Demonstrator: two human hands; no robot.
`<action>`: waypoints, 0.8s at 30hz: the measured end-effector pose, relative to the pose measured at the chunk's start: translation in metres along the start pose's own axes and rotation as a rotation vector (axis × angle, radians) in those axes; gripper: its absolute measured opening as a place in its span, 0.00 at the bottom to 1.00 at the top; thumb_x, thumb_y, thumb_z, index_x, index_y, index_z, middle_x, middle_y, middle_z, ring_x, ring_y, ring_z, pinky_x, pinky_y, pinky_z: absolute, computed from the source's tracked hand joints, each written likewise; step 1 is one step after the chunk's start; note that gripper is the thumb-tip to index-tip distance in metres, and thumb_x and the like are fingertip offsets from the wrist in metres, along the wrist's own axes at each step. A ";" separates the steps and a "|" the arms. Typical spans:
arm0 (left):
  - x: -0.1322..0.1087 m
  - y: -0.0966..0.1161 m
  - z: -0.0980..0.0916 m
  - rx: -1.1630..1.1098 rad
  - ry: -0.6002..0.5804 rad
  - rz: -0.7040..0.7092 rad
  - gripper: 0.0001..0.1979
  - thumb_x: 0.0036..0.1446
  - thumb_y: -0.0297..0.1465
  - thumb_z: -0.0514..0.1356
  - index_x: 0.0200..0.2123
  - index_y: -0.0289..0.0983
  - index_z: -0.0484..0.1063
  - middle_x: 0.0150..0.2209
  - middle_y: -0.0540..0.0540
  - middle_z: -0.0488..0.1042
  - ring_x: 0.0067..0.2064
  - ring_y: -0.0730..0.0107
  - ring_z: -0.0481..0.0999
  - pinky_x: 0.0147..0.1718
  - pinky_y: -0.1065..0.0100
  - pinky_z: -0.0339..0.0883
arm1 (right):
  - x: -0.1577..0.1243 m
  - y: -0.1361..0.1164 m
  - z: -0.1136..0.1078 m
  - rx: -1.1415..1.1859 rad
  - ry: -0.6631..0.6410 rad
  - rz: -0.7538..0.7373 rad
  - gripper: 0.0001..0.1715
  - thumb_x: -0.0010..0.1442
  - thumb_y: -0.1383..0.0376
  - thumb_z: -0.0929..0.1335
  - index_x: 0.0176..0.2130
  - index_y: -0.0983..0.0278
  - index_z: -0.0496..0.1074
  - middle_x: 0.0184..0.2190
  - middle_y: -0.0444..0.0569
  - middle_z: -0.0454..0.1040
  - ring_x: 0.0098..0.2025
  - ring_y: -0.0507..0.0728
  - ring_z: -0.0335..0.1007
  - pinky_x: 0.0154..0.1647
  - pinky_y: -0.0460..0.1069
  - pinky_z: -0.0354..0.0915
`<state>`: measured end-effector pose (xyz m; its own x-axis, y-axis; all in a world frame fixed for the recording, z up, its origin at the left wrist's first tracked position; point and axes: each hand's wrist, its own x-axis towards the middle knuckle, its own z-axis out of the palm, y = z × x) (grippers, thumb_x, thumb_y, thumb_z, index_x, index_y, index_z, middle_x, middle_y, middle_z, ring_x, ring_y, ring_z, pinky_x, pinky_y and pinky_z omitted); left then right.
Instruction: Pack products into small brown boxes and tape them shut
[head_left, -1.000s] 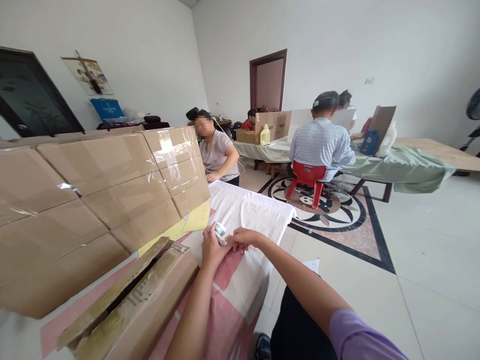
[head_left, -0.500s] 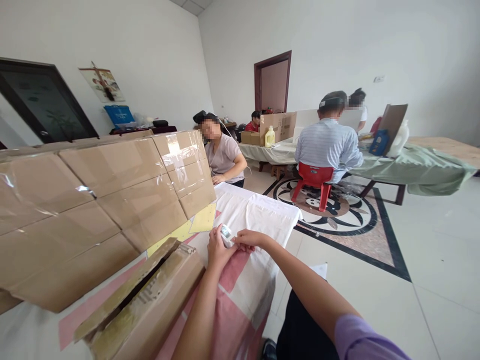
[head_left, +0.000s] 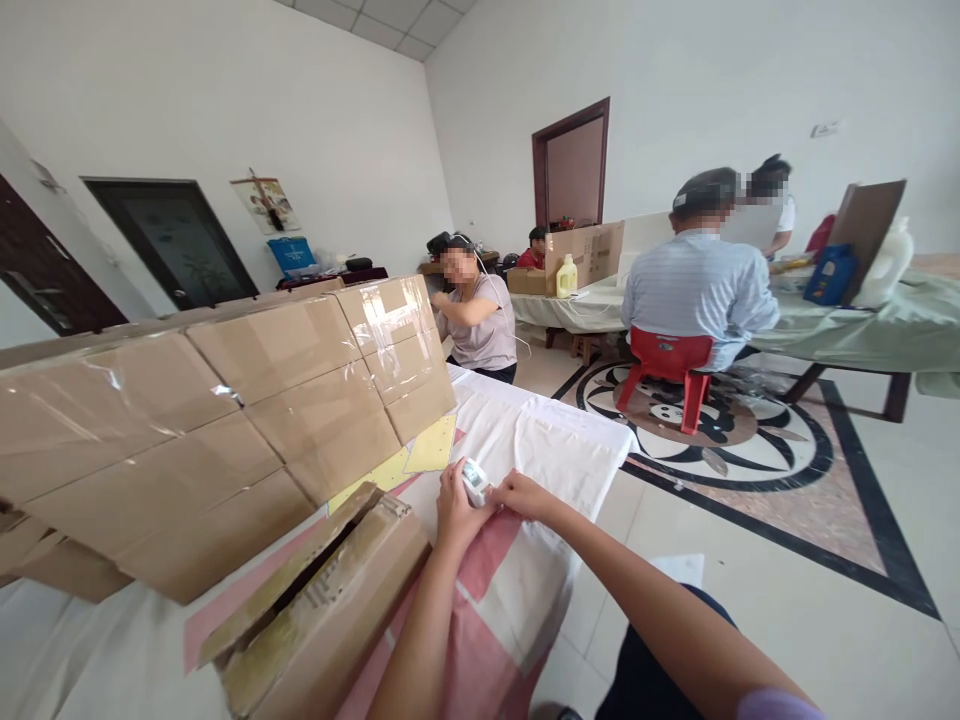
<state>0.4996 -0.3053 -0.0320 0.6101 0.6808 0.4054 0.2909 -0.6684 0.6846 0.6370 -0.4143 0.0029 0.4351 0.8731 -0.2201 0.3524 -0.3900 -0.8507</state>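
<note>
A small white rounded object with a grey-green patch [head_left: 475, 482] is held up over the cloth-covered table [head_left: 529, 450]; its exact kind is too small to tell. My left hand [head_left: 456, 512] is closed around its left side and underside. At its right edge, my right hand [head_left: 521, 496] is closed, the fingertips pressed together against the object or something by it that I cannot make out. An open cardboard box [head_left: 330, 610] lies left of my forearm, its flaps parted in a dark slot.
Taped cardboard boxes [head_left: 300, 390] form a wall along the table's left side. Beyond it sits a co-worker [head_left: 480, 315]. Another person [head_left: 697, 280] sits on a red chair [head_left: 670, 362] at the far table, which holds a yellow bottle [head_left: 566, 277] and a blue bottle [head_left: 831, 275].
The view has swung left, so everything appears shifted to the right. The near co-worker's arm has risen from the table. My hands keep their closed hold at the white object.
</note>
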 end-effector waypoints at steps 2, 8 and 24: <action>0.000 -0.001 0.001 0.004 0.014 0.013 0.41 0.53 0.40 0.67 0.67 0.45 0.54 0.65 0.35 0.61 0.65 0.45 0.67 0.58 0.47 0.68 | -0.002 0.003 0.001 0.024 0.039 -0.036 0.25 0.62 0.52 0.71 0.22 0.65 0.70 0.14 0.42 0.64 0.19 0.49 0.60 0.23 0.45 0.54; 0.000 -0.004 0.002 -0.024 0.010 0.021 0.44 0.52 0.41 0.68 0.68 0.43 0.52 0.66 0.34 0.59 0.67 0.44 0.64 0.60 0.46 0.66 | -0.018 0.008 0.003 0.093 0.150 -0.162 0.14 0.60 0.59 0.70 0.28 0.66 0.78 0.24 0.45 0.73 0.27 0.51 0.64 0.29 0.46 0.56; -0.001 -0.002 0.001 0.085 -0.057 0.046 0.48 0.58 0.44 0.66 0.74 0.47 0.45 0.75 0.34 0.48 0.75 0.42 0.47 0.69 0.38 0.50 | -0.009 -0.001 0.005 0.198 0.241 -0.047 0.21 0.57 0.52 0.69 0.22 0.65 0.74 0.20 0.44 0.67 0.25 0.50 0.59 0.27 0.47 0.54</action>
<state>0.4992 -0.3044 -0.0346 0.6643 0.6325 0.3982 0.3217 -0.7229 0.6115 0.6282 -0.4207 0.0030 0.6139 0.7854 -0.0787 0.2192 -0.2654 -0.9389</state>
